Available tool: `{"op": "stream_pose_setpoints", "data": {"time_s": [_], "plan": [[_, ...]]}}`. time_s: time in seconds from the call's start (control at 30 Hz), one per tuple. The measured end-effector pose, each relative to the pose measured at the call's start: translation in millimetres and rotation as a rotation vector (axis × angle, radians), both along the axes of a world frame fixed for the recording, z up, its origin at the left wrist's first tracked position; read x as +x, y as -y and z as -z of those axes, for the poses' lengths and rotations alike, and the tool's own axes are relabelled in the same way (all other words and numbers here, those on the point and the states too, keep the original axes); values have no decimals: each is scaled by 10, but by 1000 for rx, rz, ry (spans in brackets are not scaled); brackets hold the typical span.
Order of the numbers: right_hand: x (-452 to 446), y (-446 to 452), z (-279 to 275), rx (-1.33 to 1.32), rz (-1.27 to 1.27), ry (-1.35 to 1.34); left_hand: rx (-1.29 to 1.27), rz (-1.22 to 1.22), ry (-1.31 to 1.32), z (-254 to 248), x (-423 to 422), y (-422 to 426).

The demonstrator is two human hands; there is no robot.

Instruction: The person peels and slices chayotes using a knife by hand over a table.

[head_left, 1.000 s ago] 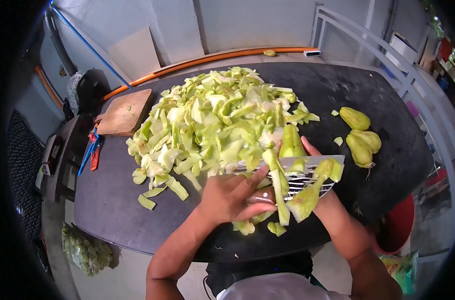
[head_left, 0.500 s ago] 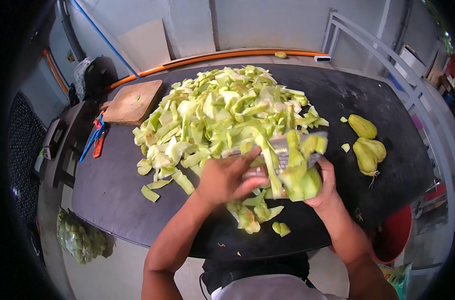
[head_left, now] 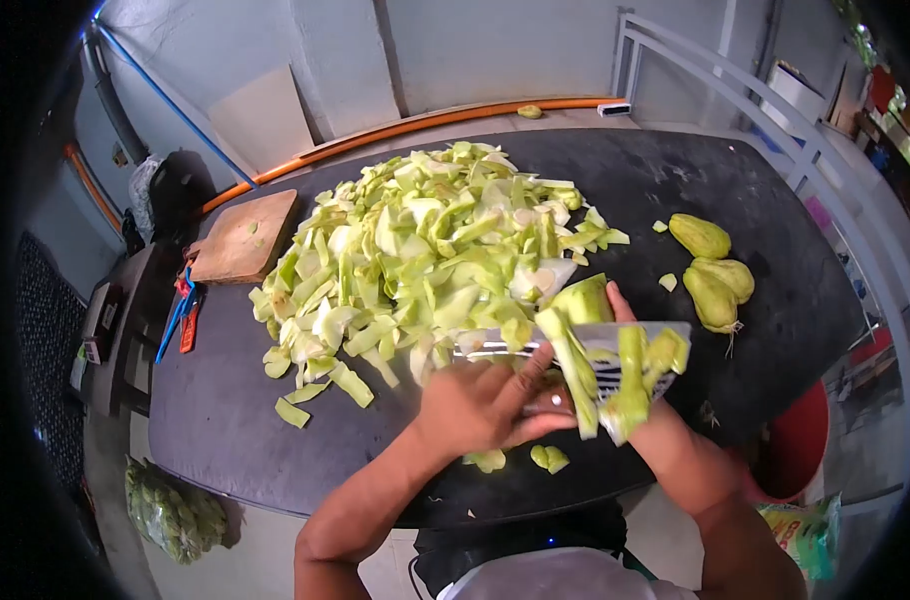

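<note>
My left hand [head_left: 480, 402] is closed around the brown riveted handle of a broad-bladed knife [head_left: 611, 380]. Dark and light stripes, perhaps slots or reflections, show on its blade. Pale green strips of peel [head_left: 572, 372] lie across the metal. Behind the blade, my right hand [head_left: 655, 425] grips a partly peeled chayote [head_left: 585, 300]; most of that hand's fingers are hidden. A large heap of chayote peels and pieces [head_left: 425, 240] spreads over the dark table [head_left: 245, 400] beyond my hands. One small green piece [head_left: 549, 459] lies near the front edge.
Whole chayotes [head_left: 710, 280] rest on the right side of the table. A wooden cutting board [head_left: 245, 240] and blue-and-red handled tools [head_left: 182, 318] are at the left. Below the right edge stands a red bin [head_left: 800, 450]; a filled plastic bag [head_left: 173, 508] is on the floor.
The knife and its peel strips have moved down and right, now in front of the chayote. Some pieces under my hands are gone from sight. The view has shifted slightly.
</note>
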State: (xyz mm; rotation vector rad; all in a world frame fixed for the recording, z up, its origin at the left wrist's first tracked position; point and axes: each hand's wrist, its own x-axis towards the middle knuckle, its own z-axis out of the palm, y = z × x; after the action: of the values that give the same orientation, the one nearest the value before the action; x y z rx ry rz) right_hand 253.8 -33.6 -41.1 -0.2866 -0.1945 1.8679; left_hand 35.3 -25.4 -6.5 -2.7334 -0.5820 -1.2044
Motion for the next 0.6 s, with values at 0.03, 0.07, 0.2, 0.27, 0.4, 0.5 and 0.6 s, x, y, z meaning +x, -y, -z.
{"op": "stream_pose_setpoints", "data": {"time_s": [0.03,0.07,0.2,0.27,0.4,0.5,0.6], "plan": [[40,-75,94,75,-40,-26,16,-10,-76,-38,4,60],[76,-149,192,149,-83,-52,31,0,-68,-15,25,52],[22,-79,86,111,-62,-25,39,8,-48,35,58,23],[-41,-6,-96,-36,-8,91,20,-21,-50,7,18,-14],[-113,-76,55,13,11,4,-51,-76,-25,12,-108,-128],[-136,-37,-202,-13,-114,-16,-108,42,-2,-99,-81,-21],[-93,-155,-86,265,-318,-230,-131,-21,-26,-46,-144,-76]]}}
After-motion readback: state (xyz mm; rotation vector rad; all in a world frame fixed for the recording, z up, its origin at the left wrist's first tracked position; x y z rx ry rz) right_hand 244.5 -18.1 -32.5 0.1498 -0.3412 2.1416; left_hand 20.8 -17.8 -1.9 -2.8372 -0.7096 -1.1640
